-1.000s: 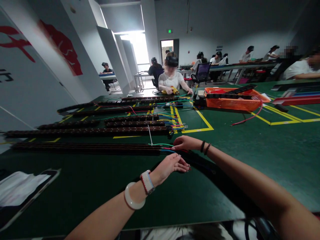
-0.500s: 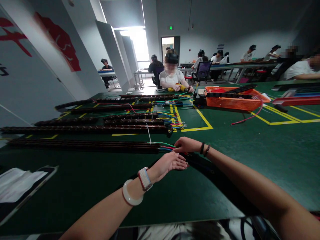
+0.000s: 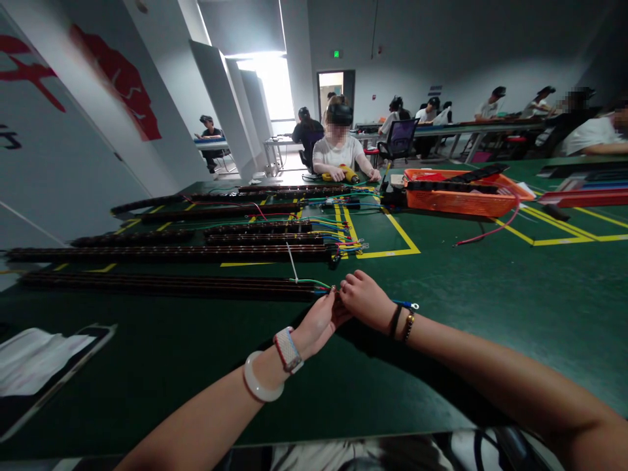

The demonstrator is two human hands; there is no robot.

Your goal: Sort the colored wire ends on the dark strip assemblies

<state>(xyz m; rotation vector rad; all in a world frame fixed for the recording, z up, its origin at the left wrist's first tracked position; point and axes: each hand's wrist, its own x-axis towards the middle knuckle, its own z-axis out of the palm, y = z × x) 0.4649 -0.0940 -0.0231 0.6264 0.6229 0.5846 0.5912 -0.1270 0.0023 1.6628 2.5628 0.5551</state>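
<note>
A long dark cable bundle (image 3: 167, 283) lies across the near part of the table, with a white cable tie (image 3: 293, 261) standing up from it near its right end. Thin coloured wires (image 3: 320, 285), green, red and blue, come out of that end and run into my hands. My left hand (image 3: 320, 325) grips the wires with its thumb raised, its other fingers partly hidden. Right beside it, my right hand (image 3: 366, 301) is closed round the wires, fingers curled. Past my right wrist sticks out a blue wire end with a ring terminal (image 3: 415, 306).
More dark cable bundles (image 3: 167, 254) with coloured wire ends lie farther back on the green table (image 3: 471, 288). An orange basket (image 3: 451, 201) stands at the back right. A co-worker (image 3: 338, 154) sits opposite holding a yellow tool (image 3: 347, 174). White paper (image 3: 42, 360) lies at the left.
My left hand has moved slightly left and up, its fingers going from stretched out to gripping the wires. My right hand has turned, and the blue wire's ring terminal now shows beyond its wrist.
</note>
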